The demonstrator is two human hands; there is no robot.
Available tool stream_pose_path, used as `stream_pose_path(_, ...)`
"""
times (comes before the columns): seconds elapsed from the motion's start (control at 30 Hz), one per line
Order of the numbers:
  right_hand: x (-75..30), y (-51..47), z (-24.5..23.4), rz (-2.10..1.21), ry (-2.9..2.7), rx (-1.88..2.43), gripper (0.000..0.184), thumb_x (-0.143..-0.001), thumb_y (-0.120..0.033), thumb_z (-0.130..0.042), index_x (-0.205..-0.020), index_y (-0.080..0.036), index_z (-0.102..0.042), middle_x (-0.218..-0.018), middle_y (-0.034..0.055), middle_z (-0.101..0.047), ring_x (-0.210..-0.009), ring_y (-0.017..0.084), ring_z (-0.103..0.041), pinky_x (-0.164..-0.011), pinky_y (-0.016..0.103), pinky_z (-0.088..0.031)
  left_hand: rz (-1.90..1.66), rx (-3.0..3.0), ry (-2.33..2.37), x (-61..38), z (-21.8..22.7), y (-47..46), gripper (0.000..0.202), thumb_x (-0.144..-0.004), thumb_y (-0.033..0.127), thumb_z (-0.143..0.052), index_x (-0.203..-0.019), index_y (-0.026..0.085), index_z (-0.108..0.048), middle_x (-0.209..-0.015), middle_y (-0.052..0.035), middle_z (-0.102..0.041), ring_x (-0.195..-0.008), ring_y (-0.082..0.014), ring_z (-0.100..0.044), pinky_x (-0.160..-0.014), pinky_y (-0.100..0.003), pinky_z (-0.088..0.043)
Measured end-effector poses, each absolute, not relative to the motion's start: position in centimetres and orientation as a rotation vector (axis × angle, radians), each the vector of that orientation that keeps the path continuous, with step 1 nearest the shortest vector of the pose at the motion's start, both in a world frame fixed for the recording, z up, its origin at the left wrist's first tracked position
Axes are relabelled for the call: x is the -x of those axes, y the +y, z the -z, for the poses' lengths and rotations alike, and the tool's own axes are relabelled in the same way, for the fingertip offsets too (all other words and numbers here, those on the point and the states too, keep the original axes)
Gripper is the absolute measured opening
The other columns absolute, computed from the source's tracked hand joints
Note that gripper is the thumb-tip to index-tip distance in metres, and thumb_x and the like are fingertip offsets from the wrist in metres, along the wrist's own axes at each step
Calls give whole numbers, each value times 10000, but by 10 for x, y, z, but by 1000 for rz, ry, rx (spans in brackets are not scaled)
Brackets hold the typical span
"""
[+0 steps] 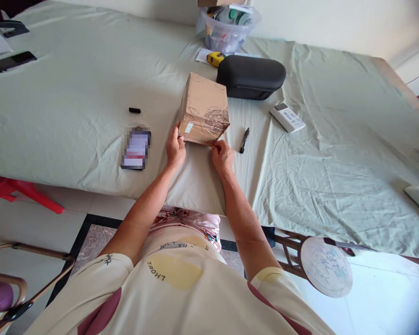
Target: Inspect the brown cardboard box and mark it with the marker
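A brown cardboard box (pixel 204 100) with dark scribbles and a small pale label rests on the cloth-covered table in front of me. My left hand (pixel 176 148) grips its lower left corner, thumb toward the near face. At the lower right corner, my right hand (pixel 223 156) has its fingers pinched against the box's near edge. Some of the fingertips are hidden by the box and the hands. Just right of my right hand lies a black marker (pixel 245 140). A phone (pixel 136 149) with a blurred screen lies to the left, below a small black cap (pixel 134 110).
Behind the box are a black case (pixel 250 77), a yellow tape measure (pixel 215 58) and a filled plastic basket (pixel 226 35). A white device (pixel 288 117) lies to the right, another phone (pixel 14 61) far left. A round stool (pixel 326 266) stands by the table's near edge (pixel 300 223).
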State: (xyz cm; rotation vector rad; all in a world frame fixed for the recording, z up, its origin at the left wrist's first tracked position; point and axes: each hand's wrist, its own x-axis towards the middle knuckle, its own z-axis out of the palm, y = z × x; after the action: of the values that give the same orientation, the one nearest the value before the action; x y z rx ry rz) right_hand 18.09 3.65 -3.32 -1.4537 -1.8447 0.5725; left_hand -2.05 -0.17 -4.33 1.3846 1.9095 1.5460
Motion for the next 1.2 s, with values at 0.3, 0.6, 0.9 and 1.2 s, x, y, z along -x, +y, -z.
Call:
stream_pose_path(0.3, -179, 30, 24, -624, -1905, 1363, 98, -840, -302, -510, -820, -257, -595, -802, 23, -692, -770, 212, -618, -797, 349, -491, -1682, -1391, 1927, 22, 39, -7, 564, -1122, 478, -267, -1574, 248, -514, -1590, -111, -630, -1422, -228, -650, -1015, -354, -668)
stream_pose_path(0.6, -176, 27, 18, -672, -1833, 1382, 169, -838, -407, -592, -788, -260, -528, -785, 8, -670, -730, 190, -600, -764, 350, -467, -1698, -1298, 1906, 20, 32, -10, 523, -1111, 502, -289, -1470, 230, -553, -1482, -130, -697, -1205, -228, -749, -947, -353, -666)
stream_pose_path(0.9, -176, 27, 16, -698, -1725, 1366, 168, -866, -394, -571, -785, -262, -507, -746, -16, -634, -715, 170, -579, -736, 334, -475, -1698, -1303, 1952, 22, 38, -8, 545, -1118, 645, -227, -1328, 246, -533, -1367, -139, -731, -1141, -205, -778, -988, -348, -646)
stream_pose_path(1.2, -176, 26, 15, -707, -1763, 1372, 214, -839, -427, -565, -734, -261, -481, -675, -33, -574, -655, 147, -485, -688, 312, -427, -1701, -1261, 1911, 24, 35, -9, 447, -1132, 614, -285, -1280, 269, -528, -1414, -126, -723, -1046, -182, -798, -920, -330, -660)
